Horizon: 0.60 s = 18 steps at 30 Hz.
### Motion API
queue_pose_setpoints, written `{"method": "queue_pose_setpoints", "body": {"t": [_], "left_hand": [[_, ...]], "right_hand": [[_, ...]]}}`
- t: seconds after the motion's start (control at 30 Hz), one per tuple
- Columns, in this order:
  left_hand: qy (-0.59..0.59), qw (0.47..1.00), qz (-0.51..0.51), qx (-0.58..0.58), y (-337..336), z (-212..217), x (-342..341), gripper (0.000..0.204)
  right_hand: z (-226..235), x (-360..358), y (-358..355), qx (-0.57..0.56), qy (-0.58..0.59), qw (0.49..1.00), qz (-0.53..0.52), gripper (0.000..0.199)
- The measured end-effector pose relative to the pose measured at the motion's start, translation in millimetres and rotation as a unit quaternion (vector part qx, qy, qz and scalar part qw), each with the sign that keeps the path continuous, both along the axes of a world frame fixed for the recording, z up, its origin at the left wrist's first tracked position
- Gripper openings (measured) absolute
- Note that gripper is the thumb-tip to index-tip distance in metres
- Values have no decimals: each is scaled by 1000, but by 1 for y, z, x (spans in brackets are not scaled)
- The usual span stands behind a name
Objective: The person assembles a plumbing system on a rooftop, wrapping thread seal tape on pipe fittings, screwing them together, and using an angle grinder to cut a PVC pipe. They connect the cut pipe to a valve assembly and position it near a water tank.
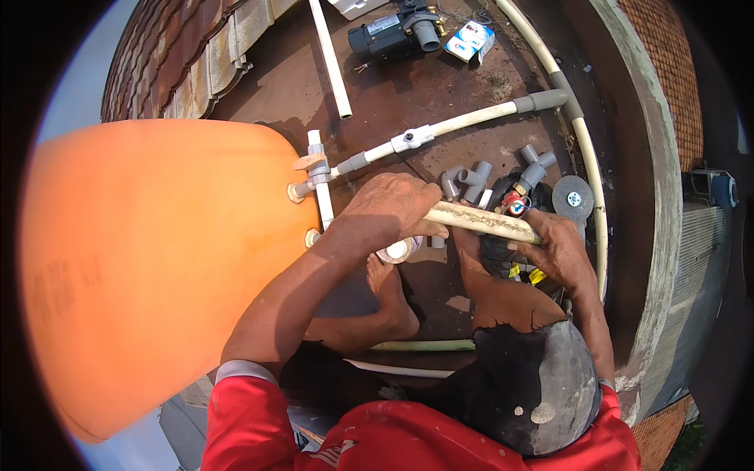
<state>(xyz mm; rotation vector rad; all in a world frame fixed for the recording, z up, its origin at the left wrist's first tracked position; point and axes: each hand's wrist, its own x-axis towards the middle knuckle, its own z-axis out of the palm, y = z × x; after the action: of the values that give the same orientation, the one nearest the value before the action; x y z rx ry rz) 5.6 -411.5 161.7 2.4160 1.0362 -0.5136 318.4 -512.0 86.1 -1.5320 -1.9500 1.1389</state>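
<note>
Cream plastic pipe point(487, 221) is up above the brown floor point(385, 94), held at both ends; its long side runs from left to right, with the right end a bit lower in the view. The left hand point(397, 206) has the left end, and its grip is wrapped round the pipe; the right hand point(559, 247) has the other end, and its grip holds it between thumb and fingers; both hands touch it, so neither is nearer. Grey pipe joints point(475, 177) lie on the floor just past the pipe; a round grey disc point(572, 209) is near the right hand, next to a long bent pipe point(587, 157) along the floor's right edge. A fat orange tank point(157, 267) stands on the left; its dark marks are too faded to read. A black pump point(381, 43) sits by the floor's far edge, with a pale label point(383, 24) on it; a blue and white box point(471, 41) beside it has print too; I see no writing on the held pipe.
</note>
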Motion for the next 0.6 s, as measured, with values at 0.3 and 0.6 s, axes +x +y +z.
{"method": "queue_pose_setpoints", "body": {"t": [0.3, 0.6], "left_hand": [[-377, 803, 403, -224, -39, -14, -47, 20], [-403, 780, 461, -126, -42, -25, -44, 24]], "right_hand": [[3, -23, 4, -94, 3, 993, 74, 40], [-6, -31, -5, -79, -9, 996, 36, 36]]}}
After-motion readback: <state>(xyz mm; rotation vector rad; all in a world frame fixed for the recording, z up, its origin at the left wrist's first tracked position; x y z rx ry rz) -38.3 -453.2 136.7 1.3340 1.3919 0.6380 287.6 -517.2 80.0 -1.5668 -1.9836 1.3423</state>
